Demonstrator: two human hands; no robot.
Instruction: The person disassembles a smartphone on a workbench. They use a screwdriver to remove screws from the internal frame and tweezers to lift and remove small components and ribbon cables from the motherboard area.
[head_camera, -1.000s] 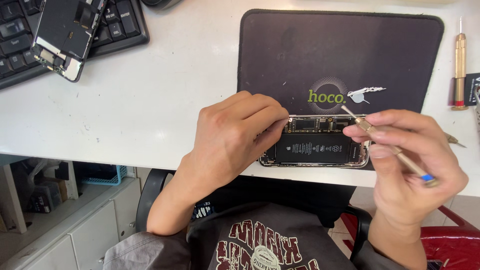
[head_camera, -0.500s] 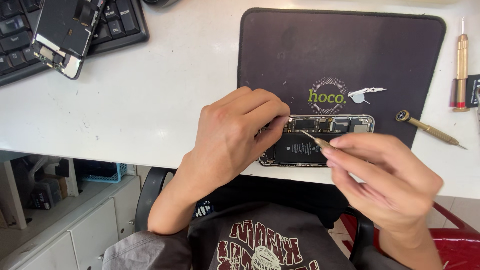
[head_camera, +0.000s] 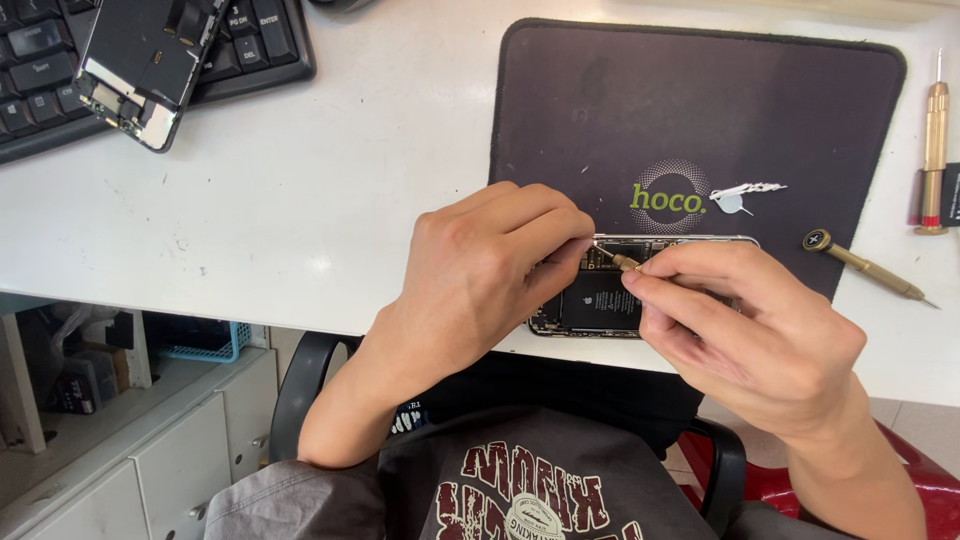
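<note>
An opened phone (head_camera: 600, 300), its back half with the battery showing, is lying at the near edge of a dark work mat (head_camera: 700, 110) on the white counter (head_camera: 300, 200). The left hand (head_camera: 490, 270) is resting on the phone's left end, its grip pressing down on the frame with curled fingers. The right hand (head_camera: 750, 340) is pinching a brass screwdriver (head_camera: 622, 262), its grip closed around the shaft, with the tip meeting the phone's far left corner. A second brass screwdriver (head_camera: 865, 265) is lying on the counter just right of the mat, and a third (head_camera: 934, 150) farther right. A detached phone screen (head_camera: 150, 60) is sitting on a black keyboard (head_camera: 250, 40) at the far left.
</note>
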